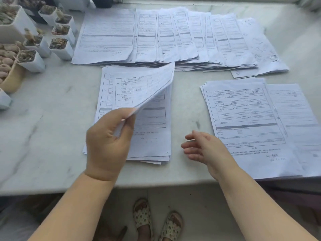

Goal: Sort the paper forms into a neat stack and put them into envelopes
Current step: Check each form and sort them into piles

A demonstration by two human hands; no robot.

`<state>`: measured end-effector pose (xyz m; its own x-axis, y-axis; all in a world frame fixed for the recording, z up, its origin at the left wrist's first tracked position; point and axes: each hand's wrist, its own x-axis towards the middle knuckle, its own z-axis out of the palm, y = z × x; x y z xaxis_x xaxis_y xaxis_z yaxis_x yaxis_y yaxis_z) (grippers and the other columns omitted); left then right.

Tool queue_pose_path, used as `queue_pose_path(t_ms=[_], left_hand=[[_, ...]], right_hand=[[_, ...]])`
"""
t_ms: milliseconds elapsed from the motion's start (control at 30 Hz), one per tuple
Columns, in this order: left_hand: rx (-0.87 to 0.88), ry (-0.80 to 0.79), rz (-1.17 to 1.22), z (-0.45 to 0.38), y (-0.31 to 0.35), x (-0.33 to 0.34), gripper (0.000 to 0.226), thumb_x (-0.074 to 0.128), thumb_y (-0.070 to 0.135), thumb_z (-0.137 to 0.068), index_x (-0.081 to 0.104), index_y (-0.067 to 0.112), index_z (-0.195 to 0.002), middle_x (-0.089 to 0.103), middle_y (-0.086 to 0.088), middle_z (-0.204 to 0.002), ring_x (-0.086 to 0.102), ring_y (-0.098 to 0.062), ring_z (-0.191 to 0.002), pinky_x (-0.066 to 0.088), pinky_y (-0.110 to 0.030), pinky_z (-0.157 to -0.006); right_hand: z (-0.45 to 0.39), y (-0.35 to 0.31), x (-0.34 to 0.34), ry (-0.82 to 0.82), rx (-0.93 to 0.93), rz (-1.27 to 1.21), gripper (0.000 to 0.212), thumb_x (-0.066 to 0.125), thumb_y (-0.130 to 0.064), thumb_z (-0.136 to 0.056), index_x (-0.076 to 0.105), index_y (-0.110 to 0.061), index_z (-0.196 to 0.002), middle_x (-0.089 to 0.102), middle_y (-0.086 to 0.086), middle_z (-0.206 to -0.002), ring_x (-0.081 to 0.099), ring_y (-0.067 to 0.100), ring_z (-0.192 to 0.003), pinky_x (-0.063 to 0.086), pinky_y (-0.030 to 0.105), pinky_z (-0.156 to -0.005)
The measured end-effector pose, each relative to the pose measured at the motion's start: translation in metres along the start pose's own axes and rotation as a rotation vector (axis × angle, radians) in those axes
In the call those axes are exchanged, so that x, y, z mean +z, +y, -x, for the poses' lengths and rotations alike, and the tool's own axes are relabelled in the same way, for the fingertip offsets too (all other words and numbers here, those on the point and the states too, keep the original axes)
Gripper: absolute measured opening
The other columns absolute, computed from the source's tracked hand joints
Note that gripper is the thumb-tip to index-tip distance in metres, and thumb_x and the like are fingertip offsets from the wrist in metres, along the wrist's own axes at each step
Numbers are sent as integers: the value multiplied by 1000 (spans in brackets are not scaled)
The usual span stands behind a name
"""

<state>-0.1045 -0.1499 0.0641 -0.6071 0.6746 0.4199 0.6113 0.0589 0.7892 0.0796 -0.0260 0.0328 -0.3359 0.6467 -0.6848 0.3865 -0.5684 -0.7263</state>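
Note:
A stack of printed paper forms [151, 129] lies in the middle of the marble table [52, 136]. My left hand [107, 141] pinches the bottom corner of a few top sheets [144, 86] and lifts them, so they curl upward. My right hand [206, 148] hovers open just above the table between the middle stack and a second stack of forms [246, 119] at the right. A long fanned row of more forms [170, 37] is spread across the back of the table. No envelope is visible.
Several small white pots with succulents [59, 44] crowd the table's left back corner, with a beige planter [10, 73] at the left edge. The table's front edge runs below my wrists; sandalled feet [156, 221] stand on the floor beneath.

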Motion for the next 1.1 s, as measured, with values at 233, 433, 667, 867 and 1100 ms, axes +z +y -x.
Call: queue_pose_path(t_ms=[233, 433, 667, 867, 1100], left_hand=[[467, -655, -358, 30, 8, 57, 26, 53, 25, -89, 70, 14, -104, 68, -5, -114, 65, -26, -102, 42, -35, -93], [333, -827, -258, 48, 58, 110, 57, 51, 45, -86, 50, 13, -134, 50, -7, -141, 46, -23, -129, 30, -36, -109], [346, -1000, -393, 73, 140, 203, 87, 72, 50, -71, 42, 7, -141, 42, -15, -146, 46, -33, -131, 32, -39, -108], [264, -1022, -612, 101, 187, 311, 92, 52, 47, -92, -13, 19, -150, -17, -9, -159, -15, -31, -146, -9, -50, -115], [184, -879, -574, 122, 170, 351, 81, 76, 47, -69, 44, 14, -134, 45, -17, -142, 45, -40, -129, 35, -59, -102]], right_hand=[[15, -21, -22, -70, 29, 54, 18, 62, -16, -88, 71, -11, -103, 76, 4, -96, 71, 23, -87, 55, 42, -83], [43, -22, -121, 570, -147, 97, 17, 51, -8, -92, 65, -17, -88, 68, 0, -92, 63, 27, -92, 51, 40, -83], [89, -13, -291, 843, -80, -508, 12, 51, -9, -95, 62, -10, -96, 60, 25, -118, 60, 14, -82, 50, 33, -80], [78, -21, -381, 740, -56, -667, 17, 47, -1, -97, 57, -11, -87, 60, 11, -93, 58, 17, -76, 55, 27, -58], [43, 10, -444, 805, -73, -41, 25, 47, -3, -94, 60, -20, -107, 64, 3, -108, 58, 23, -97, 47, 34, -85]])
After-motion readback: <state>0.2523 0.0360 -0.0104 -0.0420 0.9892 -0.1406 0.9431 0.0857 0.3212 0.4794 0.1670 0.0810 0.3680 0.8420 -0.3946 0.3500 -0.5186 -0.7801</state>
